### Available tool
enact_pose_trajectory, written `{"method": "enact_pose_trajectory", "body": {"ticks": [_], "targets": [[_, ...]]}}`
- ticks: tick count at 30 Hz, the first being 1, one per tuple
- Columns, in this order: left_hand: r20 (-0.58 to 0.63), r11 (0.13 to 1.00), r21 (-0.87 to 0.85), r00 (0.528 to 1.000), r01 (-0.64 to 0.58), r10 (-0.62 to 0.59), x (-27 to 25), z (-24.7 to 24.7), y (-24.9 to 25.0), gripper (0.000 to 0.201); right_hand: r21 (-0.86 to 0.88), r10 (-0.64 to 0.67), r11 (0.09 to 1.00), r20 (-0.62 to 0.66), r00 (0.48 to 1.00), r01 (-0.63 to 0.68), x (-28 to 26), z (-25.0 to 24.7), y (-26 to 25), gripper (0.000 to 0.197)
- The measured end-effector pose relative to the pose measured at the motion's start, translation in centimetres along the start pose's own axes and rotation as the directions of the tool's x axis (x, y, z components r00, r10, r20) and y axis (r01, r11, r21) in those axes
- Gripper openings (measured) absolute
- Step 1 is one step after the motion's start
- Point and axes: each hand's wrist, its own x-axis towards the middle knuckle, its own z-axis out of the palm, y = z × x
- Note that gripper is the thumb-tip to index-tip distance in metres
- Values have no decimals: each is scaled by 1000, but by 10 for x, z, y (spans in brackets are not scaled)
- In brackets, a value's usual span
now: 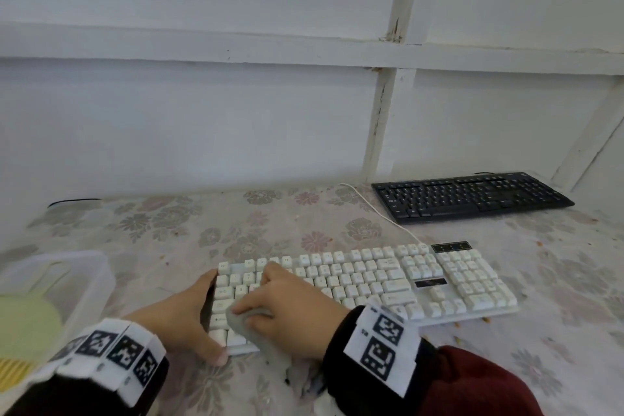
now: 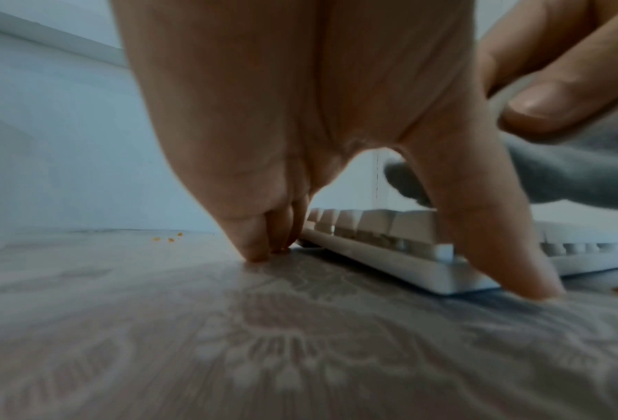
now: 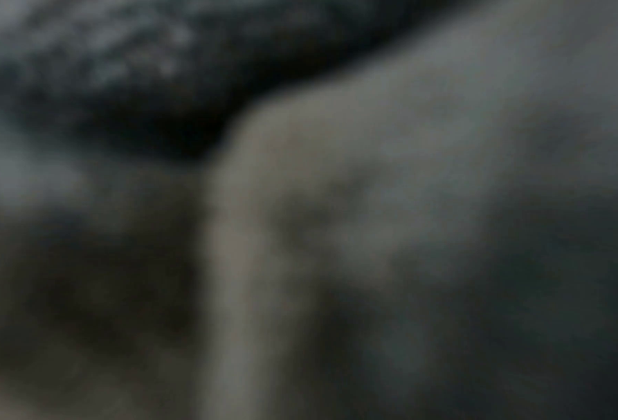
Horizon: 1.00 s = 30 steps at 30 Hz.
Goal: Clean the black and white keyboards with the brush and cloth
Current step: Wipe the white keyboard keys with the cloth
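Note:
The white keyboard point(image 1: 371, 284) lies across the middle of the flowered table. My left hand point(image 1: 202, 311) braces its left end: straight fingers point(image 2: 249, 241) stand on the table against the side edge, and the thumb point(image 2: 498, 241) is at the front corner. My right hand point(image 1: 260, 290) lies on the left keys and holds a grey cloth point(image 1: 243, 317) bunched under the palm and thumb. The left wrist view shows that cloth point(image 2: 569, 176) hanging above the keys. The black keyboard point(image 1: 472, 197) sits untouched at the back right by the wall. The right wrist view is dark and blurred.
A clear plastic container point(image 1: 84, 280) stands at the left edge with a yellow-green item point(image 1: 23, 324) at its near side. A white cable point(image 1: 378, 213) runs from the white keyboard towards the wall. Small orange crumbs point(image 2: 170, 239) dot the tablecloth. The white wall rises right behind the table.

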Motion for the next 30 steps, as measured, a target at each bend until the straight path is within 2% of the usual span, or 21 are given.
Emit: {"method": "enact_pose_trajectory", "body": {"ticks": [3,5,8,11,13,17,21,26,30], "targets": [[10,999,34,1000,-26,26,1,0,1,115,-39,5,999,89,996,-2,16,15,-15,34],[20,998,52,999,-34,33,2,-1,0,114,-78,16,997,127,992,-6,21,22,-19,34],[38,998,26,997,-61,60,3,-2,-3,117,-145,23,989,104,994,-7,24,29,-20,32],[47,996,-43,996,-75,77,3,-1,-6,110,-241,31,970,82,996,-11,26,32,-22,29],[64,992,-97,994,-84,91,5,-1,-7,114,-278,22,960,46,999,-8,23,29,-22,24],[59,991,-117,995,-71,78,3,-1,-6,109,-274,22,962,50,999,-7,8,18,-11,29],[55,995,-79,996,-63,67,0,-1,-4,123,-230,50,972,-33,998,-56,-5,14,2,27],[39,999,-22,999,-31,32,-2,-2,-2,120,-229,127,964,-40,991,-132,-31,-5,29,24],[38,1000,14,999,-8,8,-3,0,2,123,-183,254,950,-15,967,-253,-55,-28,52,23]]}}
